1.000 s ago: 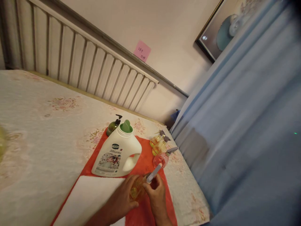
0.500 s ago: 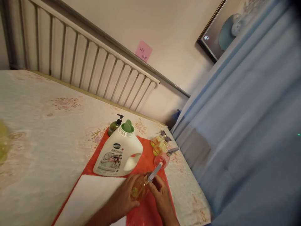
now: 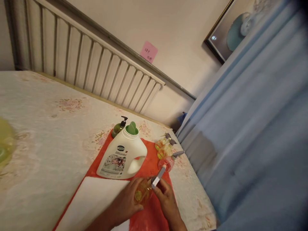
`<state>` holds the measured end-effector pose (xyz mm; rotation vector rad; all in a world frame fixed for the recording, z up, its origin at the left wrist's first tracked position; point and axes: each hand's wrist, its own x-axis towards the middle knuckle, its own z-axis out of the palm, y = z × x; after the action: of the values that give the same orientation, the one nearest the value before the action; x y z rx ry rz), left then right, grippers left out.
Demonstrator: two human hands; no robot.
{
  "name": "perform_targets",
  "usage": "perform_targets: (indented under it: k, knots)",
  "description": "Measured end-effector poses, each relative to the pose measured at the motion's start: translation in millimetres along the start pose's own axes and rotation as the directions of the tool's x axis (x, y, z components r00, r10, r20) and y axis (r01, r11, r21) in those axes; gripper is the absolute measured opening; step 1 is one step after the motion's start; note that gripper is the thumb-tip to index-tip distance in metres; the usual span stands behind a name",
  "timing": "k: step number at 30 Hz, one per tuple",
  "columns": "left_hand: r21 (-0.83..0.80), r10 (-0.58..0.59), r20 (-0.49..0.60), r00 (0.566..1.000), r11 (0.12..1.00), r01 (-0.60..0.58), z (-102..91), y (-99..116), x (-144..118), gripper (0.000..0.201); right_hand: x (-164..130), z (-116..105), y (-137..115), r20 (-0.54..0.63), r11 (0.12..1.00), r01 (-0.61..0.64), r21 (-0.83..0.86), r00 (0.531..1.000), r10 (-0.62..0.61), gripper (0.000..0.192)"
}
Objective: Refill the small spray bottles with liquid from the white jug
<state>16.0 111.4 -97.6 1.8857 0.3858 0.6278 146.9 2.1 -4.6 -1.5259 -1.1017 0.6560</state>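
My left hand (image 3: 127,202) is wrapped round the body of a small clear pump bottle (image 3: 141,193) with yellowish liquid low inside. The bottle is tilted above the red cloth (image 3: 154,215). At its neck, the fingers of my right hand (image 3: 166,195) are closed on the base of the grey pump head (image 3: 158,177); part of the grip is hidden. Just beyond stands a large white detergent jug (image 3: 122,154) with a green spout and no cap on it. A pink pump bottle (image 3: 166,163) is past the grey nozzle.
Two yellow pump bottles (image 3: 164,147) stand behind the pink one. A dark green pump bottle (image 3: 117,129) is behind the jug. White paper or cloth (image 3: 91,199) lies front left on the red cloth. A yellow-green object (image 3: 6,141) is cut off at left; a blue curtain (image 3: 240,128) hangs at right.
The view has shifted slightly. Both hands keep their hold on the bottle, and the grey pump head has turned a little.
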Motion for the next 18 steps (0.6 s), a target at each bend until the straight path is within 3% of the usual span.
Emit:
perform_targets:
  k: [5,10,18]
  knots:
    - [-0.028,0.036,0.002,0.999,0.999,-0.036,-2.1,-1.8,-0.6,0.084,1.5,0.4,0.8,0.035,1.000,0.009,-0.003,0.999,-0.009,0.024]
    - [-0.087,0.101,-0.015,0.995,0.991,-0.102,-0.5,5.5,1.1,0.079,6.9,-2.2,6.6,-0.025,1.000,-0.008,-0.013,1.000,0.008,0.026]
    - [-0.063,0.043,-0.098,0.994,0.997,-0.050,11.6,22.9,-2.9,0.079,9.9,-7.8,0.5,0.052,0.998,0.035,0.047,0.998,-0.038,0.017]
